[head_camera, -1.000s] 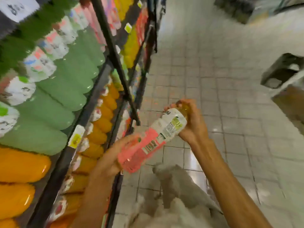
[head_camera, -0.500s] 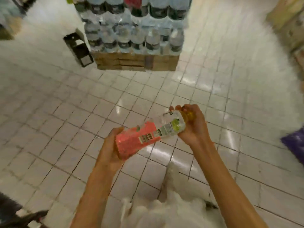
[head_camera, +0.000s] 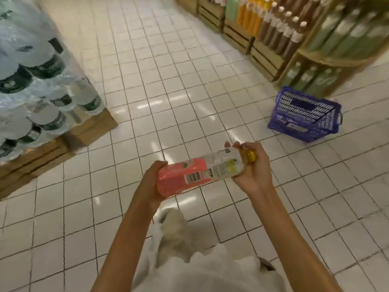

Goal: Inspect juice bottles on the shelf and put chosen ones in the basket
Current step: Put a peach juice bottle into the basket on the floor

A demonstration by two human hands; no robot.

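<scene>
One pink bottle (head_camera: 197, 175), barcode on its label, other print unreadable: left hand (head_camera: 150, 186) grips its base, right hand (head_camera: 252, 165) its yellow cap (head_camera: 251, 158). One blue basket (head_camera: 305, 116) on the floor.

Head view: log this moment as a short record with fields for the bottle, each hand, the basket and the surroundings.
bottle: pink juice bottle with a yellow cap, held lying roughly level over the tiled floor
left hand: left hand grips the bottle's base end
right hand: right hand grips the cap end
basket: blue basket on the floor ahead to the right, apart from the bottle; nothing seen inside
surroundings: wrapped water bottles on a pallet at left; wooden shelves of bottles at upper right
</scene>
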